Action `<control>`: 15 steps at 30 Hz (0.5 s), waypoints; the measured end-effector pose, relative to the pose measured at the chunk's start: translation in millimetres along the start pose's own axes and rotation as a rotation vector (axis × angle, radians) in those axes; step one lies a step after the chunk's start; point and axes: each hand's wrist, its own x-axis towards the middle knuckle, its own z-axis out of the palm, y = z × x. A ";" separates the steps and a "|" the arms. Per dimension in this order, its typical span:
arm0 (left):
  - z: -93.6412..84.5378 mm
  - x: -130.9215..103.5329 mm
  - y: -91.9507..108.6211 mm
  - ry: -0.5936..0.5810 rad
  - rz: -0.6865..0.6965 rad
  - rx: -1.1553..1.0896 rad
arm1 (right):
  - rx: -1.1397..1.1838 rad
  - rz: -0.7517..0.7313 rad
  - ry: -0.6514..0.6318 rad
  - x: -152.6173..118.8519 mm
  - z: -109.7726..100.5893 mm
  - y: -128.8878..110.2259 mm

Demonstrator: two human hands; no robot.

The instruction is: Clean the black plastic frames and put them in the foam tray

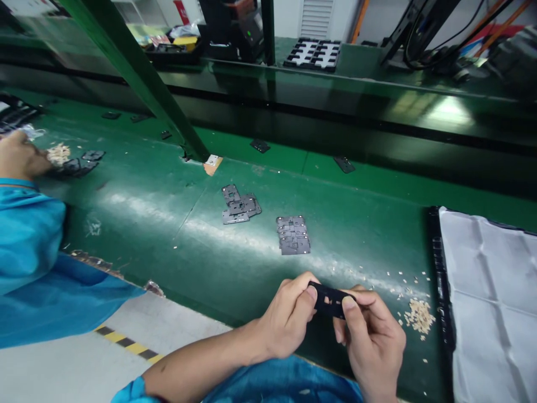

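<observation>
A small flat black plate [329,301] with cut-outs is held between both hands near the bench's front edge. My left hand [291,316] grips its left end, the thumb on top. At its right end, my right hand [371,330] pinches it with the thumb pressed on the surface. Beyond the hands lie an overlapping row of similar plates [293,235] and, further left, a loose stack of plates [242,205]. A pile of small pale pieces [420,318] sits right of my right hand, with more scattered around it.
A black tray with a white sheet [490,302] stands at the right. A green post [146,84] slants down to the green bench [235,263]. At the left, a co-worker's hand [20,157] is beside another pale pile [59,154]. Single plates [260,146] lie further back.
</observation>
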 end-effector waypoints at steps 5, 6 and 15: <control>3.4 0.6 -2.7 0.039 -0.047 -0.031 | -0.023 -0.010 0.005 -0.5 0.1 -1.7; 3.9 0.6 -3.2 0.046 -0.054 -0.046 | -0.025 -0.019 0.004 -0.6 0.3 -1.6; 9.0 5.5 0.7 0.129 -0.222 -0.282 | -0.166 -0.292 -0.039 -10.3 -2.4 11.1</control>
